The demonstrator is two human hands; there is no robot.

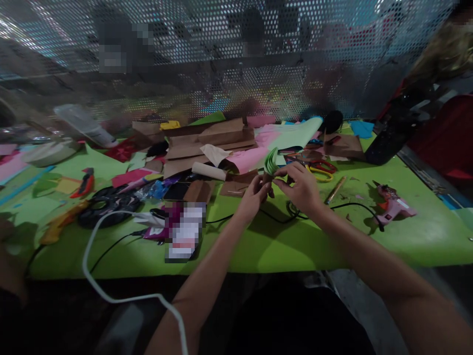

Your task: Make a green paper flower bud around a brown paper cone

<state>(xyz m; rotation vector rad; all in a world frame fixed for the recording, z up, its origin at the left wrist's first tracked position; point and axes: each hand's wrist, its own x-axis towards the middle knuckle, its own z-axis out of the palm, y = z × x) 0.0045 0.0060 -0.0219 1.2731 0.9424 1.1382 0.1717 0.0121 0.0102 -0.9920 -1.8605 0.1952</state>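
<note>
Both hands meet above the green table (281, 246), in the middle of the view, and they hold a small folded green paper piece (271, 161) between them. The left hand (254, 195) closes its fingers narrowly around the lower part of the piece, and the right hand (303, 187) pinches it from the right side with thumb and forefinger. Just behind the hands lie scissors (322, 170), pink paper (251, 157) and brown paper (221, 138). A pink glue gun (393, 206) rests well apart to the right, and a black cable (284, 218) runs under the hands.
</note>
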